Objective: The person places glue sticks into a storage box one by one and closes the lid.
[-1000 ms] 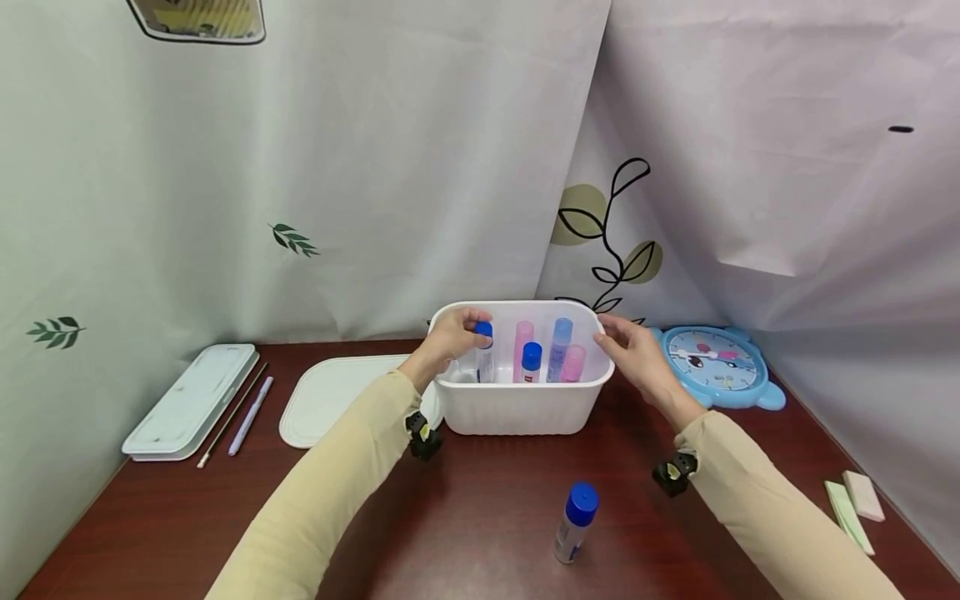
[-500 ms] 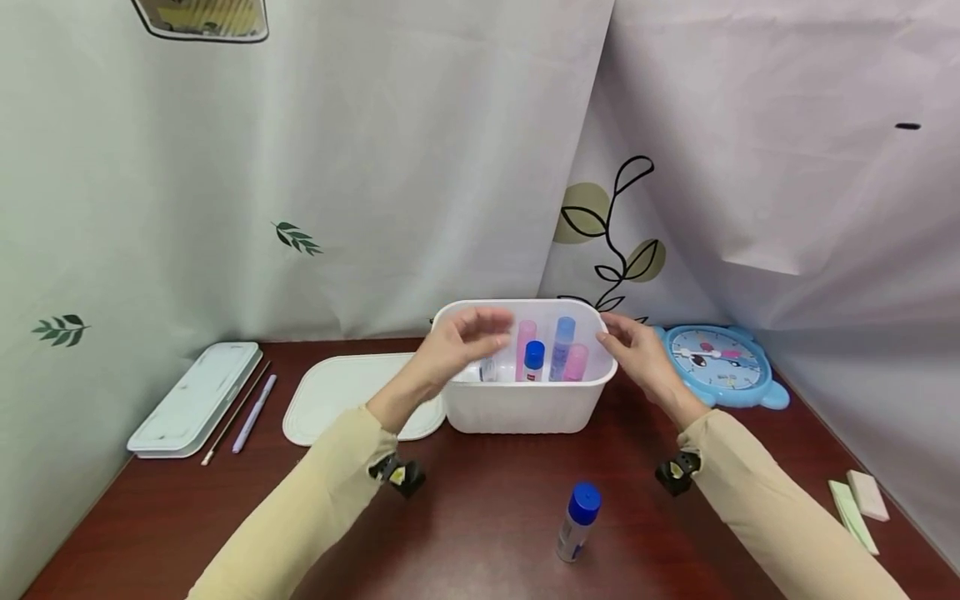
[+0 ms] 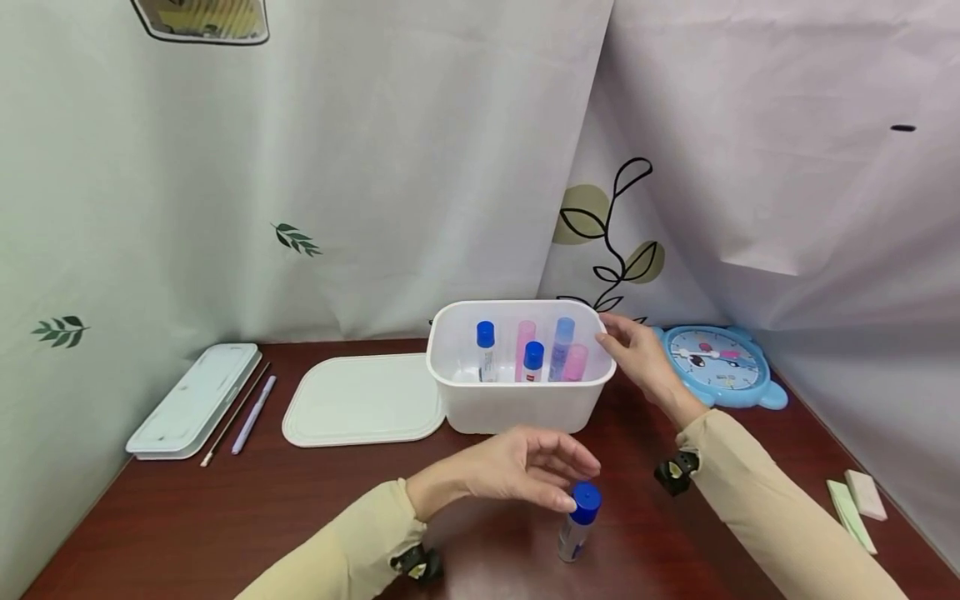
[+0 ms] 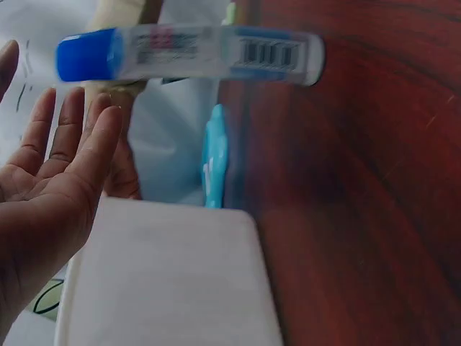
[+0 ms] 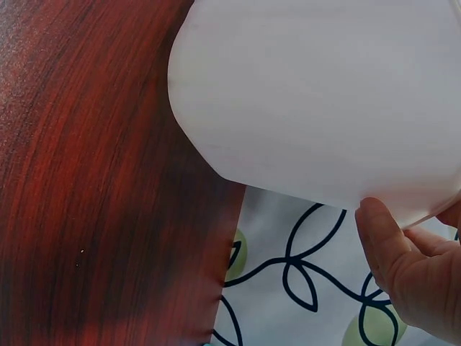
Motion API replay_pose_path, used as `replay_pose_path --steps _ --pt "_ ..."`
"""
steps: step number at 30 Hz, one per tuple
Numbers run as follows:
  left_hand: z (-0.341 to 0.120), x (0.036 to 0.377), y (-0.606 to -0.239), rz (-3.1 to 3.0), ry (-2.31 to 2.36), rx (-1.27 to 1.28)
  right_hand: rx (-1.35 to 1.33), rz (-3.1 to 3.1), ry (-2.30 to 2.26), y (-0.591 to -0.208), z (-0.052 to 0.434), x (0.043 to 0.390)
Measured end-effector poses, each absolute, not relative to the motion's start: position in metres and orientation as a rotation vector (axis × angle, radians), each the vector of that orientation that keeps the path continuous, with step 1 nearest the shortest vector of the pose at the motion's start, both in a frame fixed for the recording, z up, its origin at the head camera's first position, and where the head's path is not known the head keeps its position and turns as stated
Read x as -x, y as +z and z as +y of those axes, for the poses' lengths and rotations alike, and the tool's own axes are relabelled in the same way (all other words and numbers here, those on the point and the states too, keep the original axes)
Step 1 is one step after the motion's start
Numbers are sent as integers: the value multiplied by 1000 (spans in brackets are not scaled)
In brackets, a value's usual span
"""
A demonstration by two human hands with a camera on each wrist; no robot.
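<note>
Tabletop before the white bin: I'm apparently collecting a glue stick, wide left fingers needing closure, right fingers gripping the bin.

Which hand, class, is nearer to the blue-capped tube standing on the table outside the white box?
Left. The left hand is close beside the tube near its top, not gripping it; the right hand is farther off, touching the white box.

Soft, even light puts a faint sheen on the bench, while the dimmer left-wrist view blurs the glue stick.
</note>
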State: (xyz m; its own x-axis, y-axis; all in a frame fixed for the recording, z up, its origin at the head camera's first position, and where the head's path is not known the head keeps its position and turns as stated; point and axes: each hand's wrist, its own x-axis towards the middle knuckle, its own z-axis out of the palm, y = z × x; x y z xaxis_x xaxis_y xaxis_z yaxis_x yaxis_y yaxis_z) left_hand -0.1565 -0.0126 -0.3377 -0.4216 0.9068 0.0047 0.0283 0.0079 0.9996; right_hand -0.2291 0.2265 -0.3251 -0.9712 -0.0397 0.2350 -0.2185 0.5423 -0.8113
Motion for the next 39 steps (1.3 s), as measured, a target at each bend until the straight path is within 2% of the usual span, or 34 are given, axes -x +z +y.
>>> replay_pose_path --steps 14,23,27,35,39 --pt "1 146 -359 1581 1474 -1053 -201 -2594 1434 -326 227 232" --pt "-2 150 -356 1565 1572 -1036 -207 -2592 1415 -326 227 231" --pt "-10 159 -334 1584 1653 -1008 -219 -2582 1425 -326 227 231" --pt "-46 195 -261 1724 1932 -982 -213 -2589 1428 -325 228 231" --pt "-62 211 -240 1785 2006 -943 -203 -2598 1437 -324 228 230"
